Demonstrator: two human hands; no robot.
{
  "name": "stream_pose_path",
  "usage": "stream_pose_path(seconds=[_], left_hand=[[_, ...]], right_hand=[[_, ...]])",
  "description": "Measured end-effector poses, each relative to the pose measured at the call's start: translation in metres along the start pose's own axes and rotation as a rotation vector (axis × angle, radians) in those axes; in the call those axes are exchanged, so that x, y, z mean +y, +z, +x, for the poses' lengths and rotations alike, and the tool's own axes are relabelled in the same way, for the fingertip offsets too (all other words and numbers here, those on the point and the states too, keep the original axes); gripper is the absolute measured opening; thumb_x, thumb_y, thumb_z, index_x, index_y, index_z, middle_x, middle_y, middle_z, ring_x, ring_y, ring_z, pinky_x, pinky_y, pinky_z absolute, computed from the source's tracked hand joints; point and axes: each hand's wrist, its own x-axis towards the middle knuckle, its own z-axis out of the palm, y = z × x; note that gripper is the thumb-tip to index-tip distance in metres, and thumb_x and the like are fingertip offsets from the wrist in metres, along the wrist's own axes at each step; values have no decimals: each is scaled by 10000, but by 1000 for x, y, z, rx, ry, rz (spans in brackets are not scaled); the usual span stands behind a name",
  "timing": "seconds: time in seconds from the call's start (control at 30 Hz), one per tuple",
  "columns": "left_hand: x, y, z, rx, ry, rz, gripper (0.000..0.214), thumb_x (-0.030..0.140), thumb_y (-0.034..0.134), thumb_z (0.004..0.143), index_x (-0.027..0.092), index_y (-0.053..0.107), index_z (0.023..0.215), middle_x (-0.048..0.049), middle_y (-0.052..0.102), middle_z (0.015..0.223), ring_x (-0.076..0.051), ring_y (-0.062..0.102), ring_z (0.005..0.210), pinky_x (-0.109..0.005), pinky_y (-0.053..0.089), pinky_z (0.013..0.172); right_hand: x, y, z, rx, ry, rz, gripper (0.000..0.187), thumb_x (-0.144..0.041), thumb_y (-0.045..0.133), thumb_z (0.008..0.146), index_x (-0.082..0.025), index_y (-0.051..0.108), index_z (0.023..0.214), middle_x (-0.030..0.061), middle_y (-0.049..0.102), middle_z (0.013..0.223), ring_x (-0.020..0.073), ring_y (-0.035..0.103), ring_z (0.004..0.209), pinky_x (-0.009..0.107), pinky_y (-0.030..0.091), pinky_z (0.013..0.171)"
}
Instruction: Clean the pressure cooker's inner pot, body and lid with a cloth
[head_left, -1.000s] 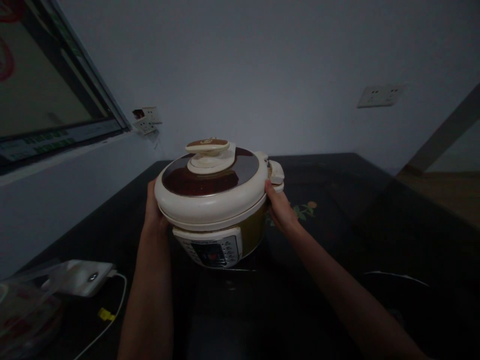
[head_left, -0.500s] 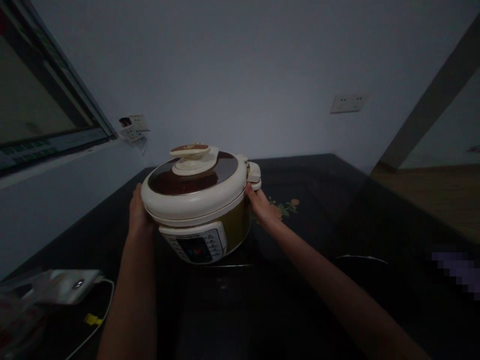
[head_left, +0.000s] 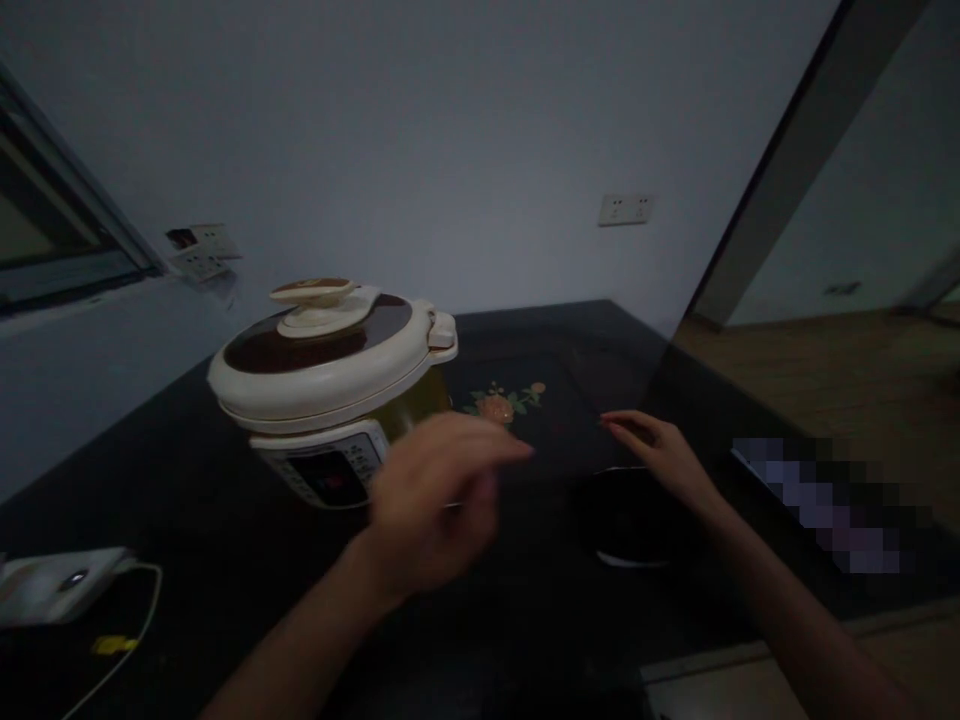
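A cream and olive pressure cooker (head_left: 322, 385) with a brown lid top and a front control panel stands on the black table at the left. My left hand (head_left: 439, 500) hovers in front of its right side, fingers curved with a gap to the thumb, slightly blurred and holding nothing. Farther right, my right hand (head_left: 664, 455) is stretched out with fingers extended and nothing visible in them. It is above the far right edge of a dark round object (head_left: 637, 515) with a pale rim line, too dark to name.
On the black table (head_left: 480, 620) a flower print (head_left: 499, 405) shows behind my hands. A white power bank-like device (head_left: 64, 585) with a cable and a yellow tag (head_left: 114, 645) lies at the left. A blurred-out purple object (head_left: 817, 505) is at the right. Wall sockets (head_left: 626, 209) are behind.
Both hands have let go of the pressure cooker, which now stands on the table. They have moved right, the right hand over to the dark round object. The view has turned right.
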Motion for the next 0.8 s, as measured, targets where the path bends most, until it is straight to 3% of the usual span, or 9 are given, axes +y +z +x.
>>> stream_pose_path(seconds=[0.03, 0.1, 0.2, 0.3, 0.5, 0.63, 0.8], left_hand=[[-6, 26, 0, -242, 128, 162, 203, 412, 514, 853, 368, 695, 934, -26, 712, 942, -263, 650, 945, -472, 509, 905], [-27, 72, 0, -491, 249, 381, 294, 270, 420, 903, 279, 647, 1089, -45, 690, 1069, -227, 634, 985, -405, 510, 883], [-66, 119, 0, -552, 134, 607, 340, 245, 440, 898, 198, 562, 1212, -72, 634, 1177, -231, 585, 1075, -372, 488, 914], [-94, 145, -6, -572, 19, 754, 394, 319, 452, 910, 150, 512, 1260, -111, 590, 1211, -259, 554, 1099, -384, 477, 907], [-100, 163, -16, -572, -29, 795, 392, 339, 476, 897, 149, 497, 1239, -132, 563, 1197, -275, 512, 1127, -403, 428, 943], [-102, 162, -14, -530, -109, 819, 328, 293, 512, 862, 120, 515, 1141, -184, 531, 1193, -319, 478, 1140, -462, 406, 939], [-114, 157, -13, -524, -197, 700, 177, 243, 577, 802, 174, 524, 956, -134, 559, 1103, -289, 514, 1086, -431, 415, 917]], right_hand=[[18, -12, -6, 24, 19, -102, 343, -455, 586, 807, -196, 684, 1009, 107, 695, 1054, 289, 646, 974, 460, 488, 896], [51, -31, -19, 60, 31, -323, 313, -383, 594, 787, -188, 680, 1017, 119, 683, 1069, 303, 626, 1004, 471, 469, 919], [82, -49, -38, 36, 35, -536, 328, -357, 593, 796, -163, 671, 1048, 146, 659, 1080, 311, 598, 1034, 465, 446, 939], [93, -58, -50, -11, 39, -564, 351, -359, 581, 816, -149, 659, 1087, 157, 624, 1107, 301, 575, 1045, 439, 435, 936], [93, -59, -57, -24, 78, -506, 323, -373, 612, 772, -148, 672, 997, 96, 607, 865, 259, 563, 823, 389, 450, 756], [85, -55, -63, -10, 88, -442, 189, -320, 647, 698, -180, 649, 825, 62, 578, 794, 237, 541, 779, 362, 421, 721], [70, -50, -67, 7, 113, -299, 130, -278, 605, 675, -205, 557, 771, 40, 592, 793, 213, 555, 772, 339, 421, 716]])
